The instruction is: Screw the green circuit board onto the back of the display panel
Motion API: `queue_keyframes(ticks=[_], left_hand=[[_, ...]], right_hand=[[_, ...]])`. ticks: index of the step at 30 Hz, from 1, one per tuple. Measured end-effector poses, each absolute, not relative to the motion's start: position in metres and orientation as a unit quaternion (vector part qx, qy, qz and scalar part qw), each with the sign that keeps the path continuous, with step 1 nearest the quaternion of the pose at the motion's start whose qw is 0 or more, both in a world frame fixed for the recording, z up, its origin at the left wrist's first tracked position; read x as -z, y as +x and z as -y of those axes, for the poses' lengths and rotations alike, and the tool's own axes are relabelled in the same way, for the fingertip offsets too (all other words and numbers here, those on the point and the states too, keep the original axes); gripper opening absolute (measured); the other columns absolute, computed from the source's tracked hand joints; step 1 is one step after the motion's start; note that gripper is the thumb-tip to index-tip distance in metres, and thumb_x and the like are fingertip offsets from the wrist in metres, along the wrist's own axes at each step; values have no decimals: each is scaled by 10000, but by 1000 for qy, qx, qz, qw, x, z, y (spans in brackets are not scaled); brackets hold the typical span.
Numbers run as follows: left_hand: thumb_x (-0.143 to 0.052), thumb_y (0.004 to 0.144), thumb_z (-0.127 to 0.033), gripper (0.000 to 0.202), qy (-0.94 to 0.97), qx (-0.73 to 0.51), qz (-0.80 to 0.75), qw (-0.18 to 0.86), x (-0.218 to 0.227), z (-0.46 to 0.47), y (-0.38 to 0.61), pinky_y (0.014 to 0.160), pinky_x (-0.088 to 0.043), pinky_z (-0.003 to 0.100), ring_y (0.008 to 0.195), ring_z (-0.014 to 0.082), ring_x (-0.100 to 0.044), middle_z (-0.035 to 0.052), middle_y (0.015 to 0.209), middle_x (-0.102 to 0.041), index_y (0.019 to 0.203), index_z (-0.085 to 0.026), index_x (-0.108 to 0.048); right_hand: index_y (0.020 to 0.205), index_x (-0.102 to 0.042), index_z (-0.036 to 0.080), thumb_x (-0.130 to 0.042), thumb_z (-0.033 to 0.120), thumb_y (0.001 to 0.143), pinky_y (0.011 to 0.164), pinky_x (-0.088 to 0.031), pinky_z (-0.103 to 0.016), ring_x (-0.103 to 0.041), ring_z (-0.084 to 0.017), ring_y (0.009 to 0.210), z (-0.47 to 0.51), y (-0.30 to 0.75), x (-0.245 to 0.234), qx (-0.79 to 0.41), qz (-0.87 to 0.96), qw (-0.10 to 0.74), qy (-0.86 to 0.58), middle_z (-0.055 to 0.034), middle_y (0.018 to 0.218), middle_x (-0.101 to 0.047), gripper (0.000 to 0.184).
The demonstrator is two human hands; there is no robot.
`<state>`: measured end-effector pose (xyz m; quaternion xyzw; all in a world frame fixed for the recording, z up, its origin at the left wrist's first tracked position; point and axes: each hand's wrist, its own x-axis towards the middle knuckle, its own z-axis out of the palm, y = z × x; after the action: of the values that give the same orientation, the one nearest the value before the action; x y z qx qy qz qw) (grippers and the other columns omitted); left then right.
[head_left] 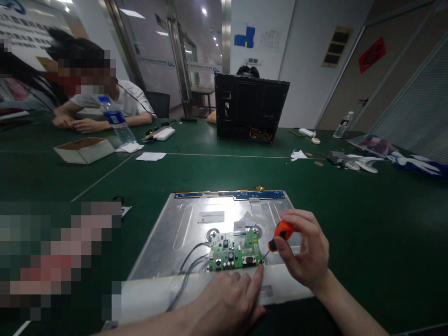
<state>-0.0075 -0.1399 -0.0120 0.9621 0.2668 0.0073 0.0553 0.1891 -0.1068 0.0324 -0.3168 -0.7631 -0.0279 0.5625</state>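
In the head view, my right hand is closed around the orange and black handle of a screwdriver. Its thin shaft slants down to the lower right corner of a green circuit board. Beside that corner, the outstretched index finger of my left hand touches near the screwdriver tip, its other fingers bent. Under the board lies a silver metal panel, with a narrow blue circuit strip along its far edge. Dark cables run from the board's left side towards me. Any screw under the tip is too small to make out.
A dark monitor housing stands across the green table. An open box and a tilted water bottle are at left, near a seated person. Gloves and a small bottle lie and stand at right.
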Motion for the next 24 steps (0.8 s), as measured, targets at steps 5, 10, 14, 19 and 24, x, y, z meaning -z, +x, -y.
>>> queue_keyframes(ticks=[5,10,14,19,24], left_hand=[[-522,977,-349,540,960,7,-276,47,12,141,-7,659,-583,377,768,272,-697,163,966,-708,1390,-19,-411],[-519,978,-343,552,963,-16,-265,40,16,141,-8,638,-579,393,765,287,-693,171,948,-703,1390,5,-398],[-516,976,-334,547,963,-18,-265,48,13,141,-8,631,-577,398,754,286,-692,176,954,-700,1386,10,-398],[-538,967,-326,526,961,3,-272,56,9,140,-7,671,-580,385,774,275,-694,174,972,-702,1374,-14,-421],[-538,973,-341,536,961,10,-270,64,10,140,-7,654,-589,405,778,290,-695,180,986,-699,1368,-1,-415]], right_hand=[[1264,-532,187,-549,153,868,539,-541,-280,-577,-178,817,109,189,-32,40,759,554,-340,-89,1039,-549,398],[1259,-525,188,-545,189,878,553,-553,-307,-601,-198,830,109,190,-31,38,759,558,-333,-94,1019,-581,381],[1257,-515,201,-670,205,839,622,-575,-331,-621,-211,862,109,191,-33,55,766,552,-325,-73,968,-612,446],[1255,-548,219,-656,191,844,647,-578,-356,-606,-210,878,110,191,-34,82,758,555,-334,-81,1019,-578,425],[1312,-522,210,-582,125,840,613,-580,-348,-628,-229,908,110,190,-31,60,756,564,-328,-99,1026,-621,483]])
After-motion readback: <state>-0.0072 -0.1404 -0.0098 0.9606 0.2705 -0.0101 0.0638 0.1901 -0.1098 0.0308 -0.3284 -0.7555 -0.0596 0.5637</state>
